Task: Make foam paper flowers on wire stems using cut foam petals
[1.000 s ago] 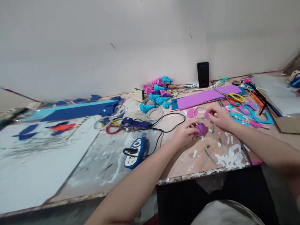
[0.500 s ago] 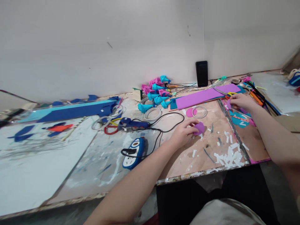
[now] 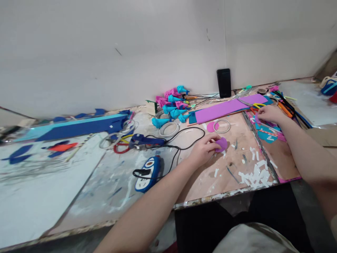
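My left hand (image 3: 204, 150) is closed on a purple disc (image 3: 222, 144), pinching its left edge just above the table. My right hand (image 3: 270, 114) is closed over the right side, with a small purple piece (image 3: 257, 118) pinched at its fingertips. Pink and teal scraps (image 3: 267, 135) lie below that hand. Scissors with yellow-orange handles (image 3: 256, 106) rest beside it, on the end of a long purple strip (image 3: 229, 107). Between my hands and the strip are a pink disc (image 3: 211, 127) and a thin white ring (image 3: 222, 126).
White paper bits (image 3: 256, 174) litter the near right. A blue glue gun (image 3: 147, 140) and its black cable lie left of my hands, near a blue-and-white power strip (image 3: 149, 173). Pink and blue paper flowers (image 3: 172, 105) lie behind. A phone (image 3: 224, 83) leans against the wall.
The view has shifted slightly, so everything on the table sits a little further left. Both hands keep nearly the same pose, each with its purple piece.
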### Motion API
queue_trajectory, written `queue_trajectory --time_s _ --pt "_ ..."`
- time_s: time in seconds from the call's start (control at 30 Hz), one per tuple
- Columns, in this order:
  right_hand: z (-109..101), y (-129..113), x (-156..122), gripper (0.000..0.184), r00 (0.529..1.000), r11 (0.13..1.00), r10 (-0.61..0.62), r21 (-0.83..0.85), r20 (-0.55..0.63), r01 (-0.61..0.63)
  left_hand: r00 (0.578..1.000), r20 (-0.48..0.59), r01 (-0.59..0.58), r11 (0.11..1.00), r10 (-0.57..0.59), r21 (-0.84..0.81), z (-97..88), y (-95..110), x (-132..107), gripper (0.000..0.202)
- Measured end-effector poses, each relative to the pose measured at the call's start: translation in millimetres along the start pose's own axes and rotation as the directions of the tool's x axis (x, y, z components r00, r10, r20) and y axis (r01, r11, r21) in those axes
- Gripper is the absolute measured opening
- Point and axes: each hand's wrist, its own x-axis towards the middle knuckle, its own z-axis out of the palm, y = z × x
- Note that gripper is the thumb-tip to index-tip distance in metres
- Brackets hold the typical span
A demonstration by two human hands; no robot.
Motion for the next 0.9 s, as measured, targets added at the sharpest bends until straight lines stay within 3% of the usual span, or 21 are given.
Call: queue_trajectory --time_s 0.23,0.47,0.7,0.9 --pt "12 2 8 0.019 0.985 0.972 -0.152 -0.192 -0.076 0.135 0.999 -0.014 -0.045 0.998 0.045 0.039 1.5 -3 -2 0.024" --pt "23 11 13 0.02 0.96 0.957 -0.265 -0.149 -0.095 0.249 0.997 -0.014 -0.073 0.996 0.074 0.057 -0.9 0 0 0.024" --pt "15 13 13 0.025 0.954 0.974 -0.206 -0.139 -0.218 0.179 0.997 -0.017 -0.079 0.994 0.081 0.072 -1.8 2 2 0.023" --pt "14 13 10 0.031 0.98 0.949 -0.151 -0.298 -0.133 0.105 0.996 -0.014 -0.082 0.992 0.084 0.091 -1.7 2 2 0.023"
